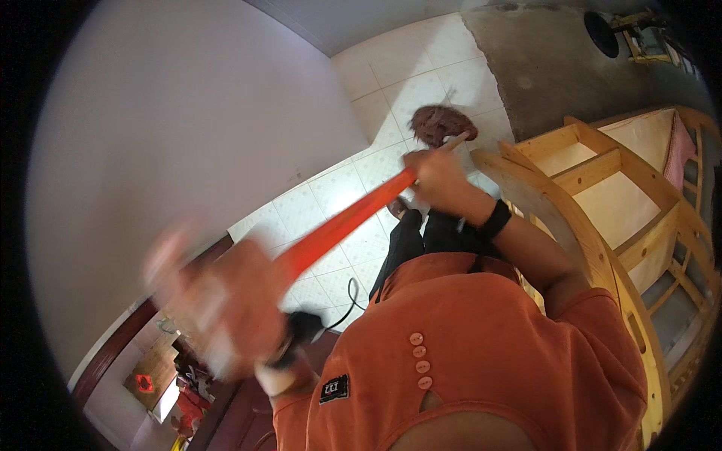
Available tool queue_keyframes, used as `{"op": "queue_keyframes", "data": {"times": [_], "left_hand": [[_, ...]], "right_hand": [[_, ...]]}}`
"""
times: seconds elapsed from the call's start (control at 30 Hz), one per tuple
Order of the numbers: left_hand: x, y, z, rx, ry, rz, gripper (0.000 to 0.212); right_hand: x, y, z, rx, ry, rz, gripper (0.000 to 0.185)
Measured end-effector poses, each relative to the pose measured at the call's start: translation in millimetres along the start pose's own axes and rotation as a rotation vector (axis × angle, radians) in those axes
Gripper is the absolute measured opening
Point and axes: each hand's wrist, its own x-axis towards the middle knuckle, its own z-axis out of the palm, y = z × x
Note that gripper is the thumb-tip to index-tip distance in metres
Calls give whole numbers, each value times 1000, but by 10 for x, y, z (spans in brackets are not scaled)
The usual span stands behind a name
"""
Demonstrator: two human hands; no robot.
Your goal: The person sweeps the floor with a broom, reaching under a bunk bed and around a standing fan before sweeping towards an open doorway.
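Observation:
A mop with a bright red handle [344,225] slants across the view, its upper end near the camera. Strands of a dark reddish-brown mop head [443,125] rest on the tiles beyond my feet. Low on the handle, my right hand [445,177] is wrapped around it. My left hand [231,304], badly blurred, holds the upper end and hides the handle's tip. Dark bands circle both wrists, and a black cable [351,301] trails beside my left wrist.
White floor tiles [333,197] meet a pale wall [197,129] on the left. A wooden bed frame [586,220] crowds my right side. Rough bare concrete [541,73] begins past the tiles. A dark red door [254,414] and a doorway are at lower left.

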Motion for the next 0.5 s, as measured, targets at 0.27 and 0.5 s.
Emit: {"op": "queue_keyframes", "data": {"times": [0.27,0.5], "left_hand": [[54,-987,1119,-135,-129,-224,12],[-104,-925,970,22,44,-74,11]], "right_hand": [[-325,1943,442,-160,455,273,18],[702,2037,836,194,452,23,19]]}}
